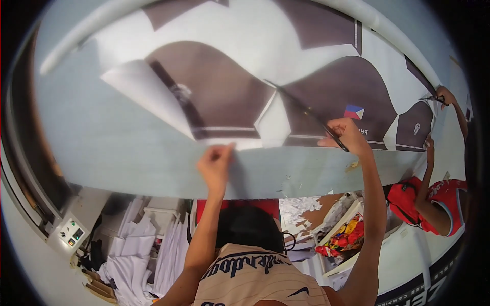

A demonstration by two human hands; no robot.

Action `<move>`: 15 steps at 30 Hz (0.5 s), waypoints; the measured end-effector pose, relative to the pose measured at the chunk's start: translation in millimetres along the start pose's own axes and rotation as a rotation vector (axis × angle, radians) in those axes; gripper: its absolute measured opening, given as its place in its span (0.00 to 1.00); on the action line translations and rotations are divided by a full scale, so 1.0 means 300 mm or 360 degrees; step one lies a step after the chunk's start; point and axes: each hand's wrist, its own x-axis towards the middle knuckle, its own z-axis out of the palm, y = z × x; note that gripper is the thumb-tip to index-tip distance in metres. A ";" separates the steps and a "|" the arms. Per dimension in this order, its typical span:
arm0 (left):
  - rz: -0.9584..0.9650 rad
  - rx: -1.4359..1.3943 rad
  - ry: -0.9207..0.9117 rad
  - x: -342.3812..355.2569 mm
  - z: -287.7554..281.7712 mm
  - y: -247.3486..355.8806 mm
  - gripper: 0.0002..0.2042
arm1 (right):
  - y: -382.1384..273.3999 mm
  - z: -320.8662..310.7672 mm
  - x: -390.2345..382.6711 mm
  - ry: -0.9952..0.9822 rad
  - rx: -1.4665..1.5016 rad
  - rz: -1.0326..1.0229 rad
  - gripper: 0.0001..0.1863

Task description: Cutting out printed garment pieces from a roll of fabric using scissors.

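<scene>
A white printed sheet (275, 23) with dark sleeve-shaped panels lies across the table, its left corner folded up. My right hand (346, 133) grips a pair of long black scissors (309, 110). The blades point up and left, their tips at the narrow gap between two dark panels. A cut slit with a loosened white flap (273, 121) lies just left of the blades. At the sheet's near edge, my left hand (214, 162) has its fingers pinched on the white border below the left panel (204, 84).
A long white roll (109, 20) curves along the table's far side. At the right, another person's hand (446, 96) works scissors on the same sheet. Below the near table edge are white cloth piles (135, 255), paper scraps (298, 210) and a bin of red-yellow material (347, 235).
</scene>
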 end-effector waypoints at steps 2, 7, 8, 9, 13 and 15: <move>-0.0014 -0.0041 0.0030 0.006 0.003 0.009 0.12 | -0.006 -0.012 0.016 0.0042 -0.0151 0.0007 0.23; -0.0024 0.0017 -0.0034 0.011 -0.007 0.029 0.12 | 0.000 -0.003 0.030 -0.0022 -0.0008 -0.0086 0.18; -0.0014 0.0005 -0.0019 0.011 -0.014 0.024 0.12 | -0.022 0.014 0.040 -0.0019 0.0056 -0.0136 0.18; -0.0032 0.0001 0.0007 0.010 -0.020 0.021 0.12 | -0.054 0.026 0.051 -0.0046 0.0114 -0.0135 0.22; -0.0025 -0.0015 0.0044 0.007 -0.023 0.029 0.13 | -0.124 0.037 0.084 -0.0114 -0.0022 0.0012 0.16; 0.0000 -0.0006 0.0034 0.004 -0.019 0.036 0.12 | -0.117 0.049 0.104 -0.0092 -0.0032 -0.0012 0.16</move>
